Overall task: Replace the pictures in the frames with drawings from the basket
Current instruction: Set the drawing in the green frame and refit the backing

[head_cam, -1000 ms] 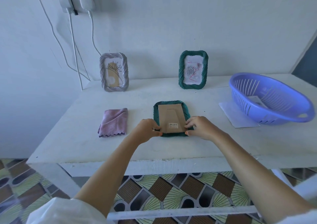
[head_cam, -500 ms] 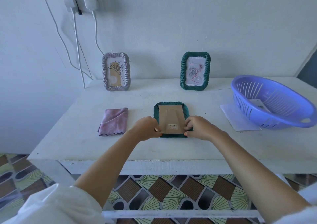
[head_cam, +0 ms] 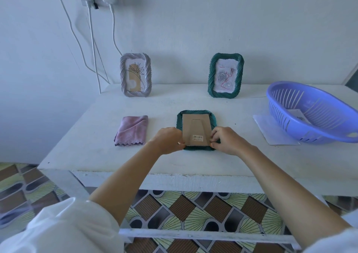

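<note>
A green frame (head_cam: 195, 113) lies face down in the middle of the white table (head_cam: 193, 159), its brown cardboard back (head_cam: 195, 128) facing up. My left hand (head_cam: 168, 140) pinches the back's lower left corner, and my right hand (head_cam: 226, 139) pinches its lower right corner. A grey frame (head_cam: 135, 74) and a second green frame (head_cam: 225, 75) stand upright against the wall, each with a picture in it. The purple basket (head_cam: 286, 105) sits at the right with a drawing (head_cam: 299, 115) inside.
A folded pink cloth (head_cam: 132, 129) lies left of the face-down frame. A white sheet (head_cam: 271, 128) sticks out from under the basket. Cables (head_cam: 93, 49) hang down the wall from a socket at the upper left. Patterned floor shows below the table's front edge.
Both hands stay at the lower corners of the cardboard back with only slight finger shifts. My view has drifted a little; nothing on the table has moved.
</note>
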A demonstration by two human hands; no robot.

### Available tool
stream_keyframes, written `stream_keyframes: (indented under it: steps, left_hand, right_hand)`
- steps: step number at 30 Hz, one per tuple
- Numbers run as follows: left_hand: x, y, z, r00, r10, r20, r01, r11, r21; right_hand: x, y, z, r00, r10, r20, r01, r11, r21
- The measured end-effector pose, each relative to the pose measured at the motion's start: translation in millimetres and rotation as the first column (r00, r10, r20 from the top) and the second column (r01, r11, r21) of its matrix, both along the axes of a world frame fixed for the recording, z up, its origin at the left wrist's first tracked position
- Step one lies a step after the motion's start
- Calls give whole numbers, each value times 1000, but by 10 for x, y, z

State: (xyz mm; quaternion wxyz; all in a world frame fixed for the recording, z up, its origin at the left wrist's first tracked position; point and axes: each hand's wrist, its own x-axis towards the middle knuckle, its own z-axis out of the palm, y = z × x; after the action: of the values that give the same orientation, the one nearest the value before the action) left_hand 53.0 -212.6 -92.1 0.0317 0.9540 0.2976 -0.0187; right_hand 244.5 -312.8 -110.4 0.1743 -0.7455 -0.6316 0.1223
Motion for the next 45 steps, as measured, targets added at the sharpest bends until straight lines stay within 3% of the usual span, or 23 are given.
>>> stream_keyframes:
  steps: [7, 17, 32, 35, 39, 45]
  left_hand:
    - [35, 20, -57, 996, 91, 8, -91, 996, -19]
    - [109, 92, -118, 934, 343, 99, -307, 915, -263]
    - [159, 51, -21, 855, 506, 112, -413, 796, -442]
    - [200, 70, -7, 836, 510, 202, -382, 806, -452]
    - [243, 183, 32, 726, 547, 417, -363, 820, -443]
    - [370, 583, -34, 697, 561, 446, -366, 814, -452]
  right_hand:
    - [-8, 8, -40, 999, -19, -29, 20, 999, 44]
    - [10, 31, -71, 990, -60, -131, 68, 996, 55]
    - [9, 57, 27, 967, -100, -235, 98, 995, -18]
    - [40, 76, 67, 946, -123, -300, 131, 991, 5]
    - [131, 217, 134, 911, -200, -361, 250, 963, 99]
    - [340, 672, 135, 911, -283, -300, 320, 944, 81]
